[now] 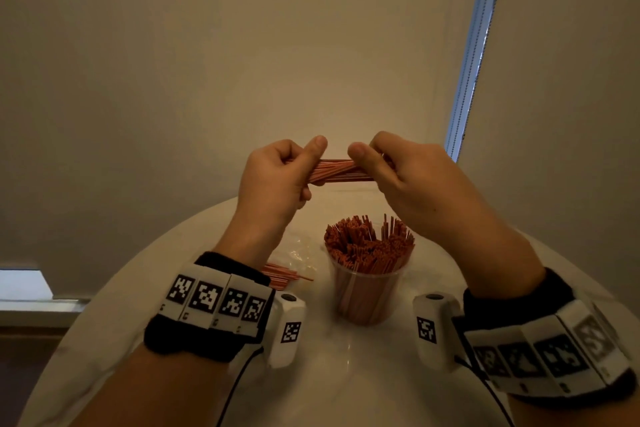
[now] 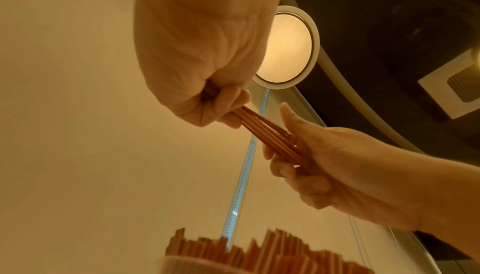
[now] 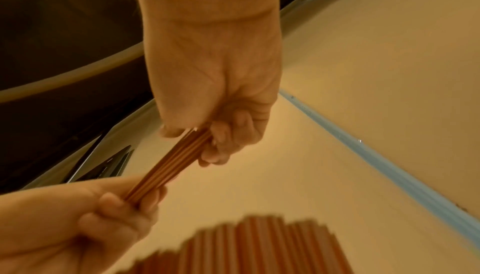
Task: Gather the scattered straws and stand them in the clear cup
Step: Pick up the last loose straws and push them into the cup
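Observation:
A bundle of thin orange straws (image 1: 341, 171) lies level in the air above the table. My left hand (image 1: 277, 180) grips its left end and my right hand (image 1: 401, 173) grips its right end, thumbs on top. The left wrist view shows the same bundle (image 2: 270, 134) held between both hands, and so does the right wrist view (image 3: 168, 167). Below the hands stands the clear cup (image 1: 367, 295), packed with upright orange straws (image 1: 369, 241). A few loose straws (image 1: 282, 276) lie on the table left of the cup, partly hidden by my left wrist.
The round white table (image 1: 346, 374) carries a crumpled clear plastic wrapper (image 1: 301, 250) behind the loose straws. A pale wall rises behind the table, with a blind's bright edge (image 1: 474, 55) at the right. A round ceiling lamp (image 2: 285, 46) shows overhead.

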The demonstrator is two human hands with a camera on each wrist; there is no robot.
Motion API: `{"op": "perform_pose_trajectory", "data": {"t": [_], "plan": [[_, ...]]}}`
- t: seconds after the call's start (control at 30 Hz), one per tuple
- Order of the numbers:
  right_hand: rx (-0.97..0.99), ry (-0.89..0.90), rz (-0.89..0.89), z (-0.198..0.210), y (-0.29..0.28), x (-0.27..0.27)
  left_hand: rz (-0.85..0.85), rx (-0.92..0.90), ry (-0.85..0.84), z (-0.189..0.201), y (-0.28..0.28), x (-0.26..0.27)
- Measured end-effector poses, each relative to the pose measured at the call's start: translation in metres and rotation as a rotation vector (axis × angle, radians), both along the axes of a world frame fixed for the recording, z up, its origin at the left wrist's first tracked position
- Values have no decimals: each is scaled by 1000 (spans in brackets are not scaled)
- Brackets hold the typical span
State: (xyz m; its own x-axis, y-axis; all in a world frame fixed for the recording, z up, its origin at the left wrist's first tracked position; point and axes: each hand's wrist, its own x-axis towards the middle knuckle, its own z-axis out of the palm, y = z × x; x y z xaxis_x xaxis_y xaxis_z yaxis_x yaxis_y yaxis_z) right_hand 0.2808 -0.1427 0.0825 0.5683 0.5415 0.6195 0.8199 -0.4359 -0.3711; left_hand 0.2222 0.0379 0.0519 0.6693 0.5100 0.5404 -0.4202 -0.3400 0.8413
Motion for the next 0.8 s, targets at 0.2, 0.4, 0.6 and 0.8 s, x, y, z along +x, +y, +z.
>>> {"op": "perform_pose_trajectory", "data": {"t": [0.2,0.4,0.6,0.8], "plan": [[179,-71,-110,-5,11,1,-145,-7,45,-8,-12,5],[306,368,78,1,3,1,11,-211,-78,-6,-11,7],[401,663,355,4,8,-10,-113,-292,-97,-9,-34,9],[378,264,80,12,-8,-1,-142,65,90,-7,-31,6]]}}
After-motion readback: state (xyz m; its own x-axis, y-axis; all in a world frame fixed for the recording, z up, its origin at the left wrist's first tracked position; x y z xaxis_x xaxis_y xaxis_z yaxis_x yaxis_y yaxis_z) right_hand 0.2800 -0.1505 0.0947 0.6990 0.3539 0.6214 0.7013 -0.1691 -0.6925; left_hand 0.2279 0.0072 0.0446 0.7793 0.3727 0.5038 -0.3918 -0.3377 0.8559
